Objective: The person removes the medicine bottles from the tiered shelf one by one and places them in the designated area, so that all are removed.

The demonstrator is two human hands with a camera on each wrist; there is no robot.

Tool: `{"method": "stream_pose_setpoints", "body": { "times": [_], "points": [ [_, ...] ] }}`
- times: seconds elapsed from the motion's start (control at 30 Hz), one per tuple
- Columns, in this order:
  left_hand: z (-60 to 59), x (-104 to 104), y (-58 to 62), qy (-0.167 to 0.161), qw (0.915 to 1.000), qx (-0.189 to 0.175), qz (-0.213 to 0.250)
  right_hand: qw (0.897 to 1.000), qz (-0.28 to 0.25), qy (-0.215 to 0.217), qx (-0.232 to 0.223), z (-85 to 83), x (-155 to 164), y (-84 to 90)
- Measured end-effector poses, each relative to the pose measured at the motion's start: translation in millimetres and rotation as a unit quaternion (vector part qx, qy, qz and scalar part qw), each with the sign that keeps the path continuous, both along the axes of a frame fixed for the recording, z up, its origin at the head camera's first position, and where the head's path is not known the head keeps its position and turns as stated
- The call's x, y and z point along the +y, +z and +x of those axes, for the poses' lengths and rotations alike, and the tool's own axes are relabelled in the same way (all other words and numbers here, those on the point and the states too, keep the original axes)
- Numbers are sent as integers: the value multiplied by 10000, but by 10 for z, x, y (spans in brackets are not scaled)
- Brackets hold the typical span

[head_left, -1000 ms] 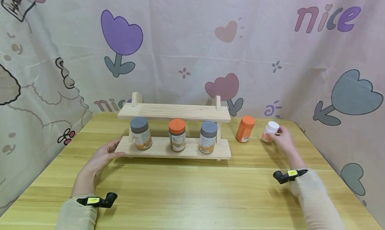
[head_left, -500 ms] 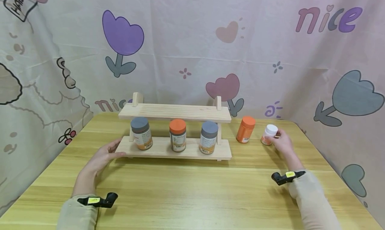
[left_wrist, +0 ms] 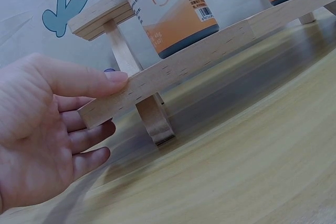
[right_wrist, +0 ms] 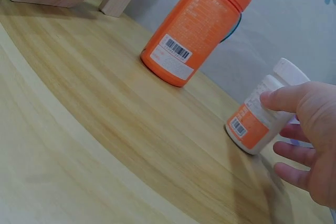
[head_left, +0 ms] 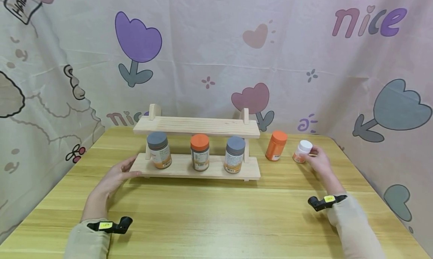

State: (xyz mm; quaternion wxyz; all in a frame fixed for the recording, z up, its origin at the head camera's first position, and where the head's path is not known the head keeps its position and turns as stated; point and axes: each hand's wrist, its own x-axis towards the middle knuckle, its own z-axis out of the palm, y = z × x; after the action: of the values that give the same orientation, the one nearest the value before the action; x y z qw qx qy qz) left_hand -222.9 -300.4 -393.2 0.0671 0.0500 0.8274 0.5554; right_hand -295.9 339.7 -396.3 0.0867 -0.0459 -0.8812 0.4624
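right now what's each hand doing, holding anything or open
Left hand: open, thumb on the end of the rack's lower shelf, fingers straight below it.
Right hand: thumb touches the white bottle, fingers not curled round it; open.

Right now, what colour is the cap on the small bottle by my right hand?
White, on the small bottle; clearest in the right wrist view.
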Motion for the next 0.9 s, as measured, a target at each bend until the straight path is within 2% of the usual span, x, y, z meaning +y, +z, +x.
{"method": "stream_pose_setpoints", "body": {
  "times": [0.17, 0.3, 0.53, 0.9],
  "points": [
    [10, -10, 0, 26, 10000, 0, -16, 9998, -177, 23, -16, 51, 47, 14],
    [12, -6, 6, 29, 10000, -13, -2, 9998, -73, 164, -39, 92, 80, 55],
    [13, 2, -2, -13, 10000, 15, 25, 9990, 360, 235, 102, 174, 66, 184],
    [-1, -17, -5, -18, 10000, 36, 12, 9976, 457, 461, 231, 297, 13, 428]
  ]
}}
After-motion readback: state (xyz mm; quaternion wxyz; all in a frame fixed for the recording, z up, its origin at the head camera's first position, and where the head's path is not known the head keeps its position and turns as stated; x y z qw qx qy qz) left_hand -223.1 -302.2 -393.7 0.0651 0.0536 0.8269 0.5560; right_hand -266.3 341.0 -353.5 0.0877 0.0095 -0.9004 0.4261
